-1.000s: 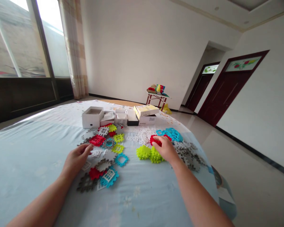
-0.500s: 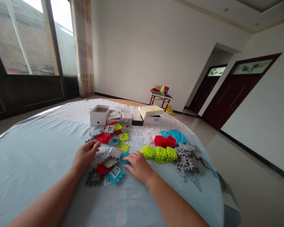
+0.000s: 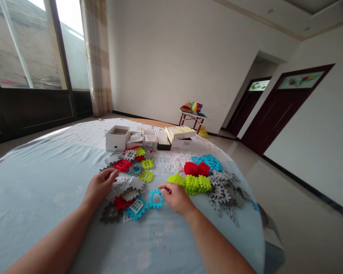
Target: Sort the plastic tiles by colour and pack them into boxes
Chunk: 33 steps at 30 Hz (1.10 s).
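My right hand (image 3: 175,197) pinches the upper right corner of a blue square frame piece (image 3: 156,206) with toothed edges and an open middle. My left hand (image 3: 101,186) rests at the left of the mixed pile with its fingers curled together; what they hold, if anything, is hidden. White window pieces (image 3: 121,180) lie right beside its fingertips. Around them are a red toothed piece (image 3: 122,165), grey pieces (image 3: 137,183) and lime green pieces (image 3: 146,176). Nearer me, a white window piece (image 3: 137,206) lies on a blue toothed piece (image 3: 143,211).
Sorted piles lie to the right: lime green (image 3: 192,184), red (image 3: 196,168), blue (image 3: 213,163), grey (image 3: 224,194) and white window pieces (image 3: 178,161). Small boxes (image 3: 117,140) line the back of the cloth-covered table (image 3: 54,182). A yellow-lidded box (image 3: 180,132) ends the row.
My right hand has drawn the blue frame piece out of the mixed pile, right and slightly towards me; its open middle now shows. My left hand has stayed nearly in place.
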### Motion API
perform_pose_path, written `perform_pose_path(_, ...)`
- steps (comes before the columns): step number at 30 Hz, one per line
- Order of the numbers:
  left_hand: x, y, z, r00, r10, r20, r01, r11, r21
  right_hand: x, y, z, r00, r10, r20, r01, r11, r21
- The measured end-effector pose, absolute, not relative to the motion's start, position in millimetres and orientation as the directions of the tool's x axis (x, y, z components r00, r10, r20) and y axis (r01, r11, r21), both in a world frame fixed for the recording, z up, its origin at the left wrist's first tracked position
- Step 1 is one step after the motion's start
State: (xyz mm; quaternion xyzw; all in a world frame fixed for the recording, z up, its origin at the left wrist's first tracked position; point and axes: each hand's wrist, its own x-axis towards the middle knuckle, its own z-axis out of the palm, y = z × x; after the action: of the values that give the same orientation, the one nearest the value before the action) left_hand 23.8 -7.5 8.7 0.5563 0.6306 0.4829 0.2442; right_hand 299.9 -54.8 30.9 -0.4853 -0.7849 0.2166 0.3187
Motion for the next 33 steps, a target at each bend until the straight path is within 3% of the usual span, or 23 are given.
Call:
perform_pose_path(5, 25.9, -10.5, 15.2, -0.274, 0.941, 0.2, 0.476, -0.048, 0.878, 301.7, -55.1, 27.1, -0.348, 0.883, 0.314, 0.696, 0.468, -0.545)
perform_pose_path(13, 23.8, -9.3, 17.5, -0.274, 0.941, 0.2, 0.505, -0.036, 0.863, 305.4, -55.3, 25.1, -0.503, 0.839, 0.209, 0.684, 0.534, -0.497)
perform_pose_path(18, 24.9, -10.1, 22.0, -0.289, 0.939, 0.185, 0.514, -0.011, 0.858, 308.7, -55.2, 36.0, -0.478, 0.834, 0.275, 0.667, 0.548, -0.504)
perform_pose_path(23, 23.4, -9.0, 21.2, -0.293, 0.944, 0.149, 0.515, 0.024, 0.857, 346.2, -44.0, 64.3, -0.195, 0.85, 0.488, 0.655, 0.484, -0.58)
perform_pose_path(29, 23.9, -4.5, 19.7, -0.275, 0.951, 0.139, 0.501, 0.018, 0.865, 434.0, -5.8, 83.2, 0.111, 0.882, 0.457, 0.842, 0.161, -0.515)
perform_pose_path(33, 23.2, -3.1, 19.5, -0.269, 0.953, 0.139, 0.504, 0.016, 0.864, 478.6, 20.1, 89.9, 0.254, 0.828, 0.499, 0.859, 0.044, -0.511)
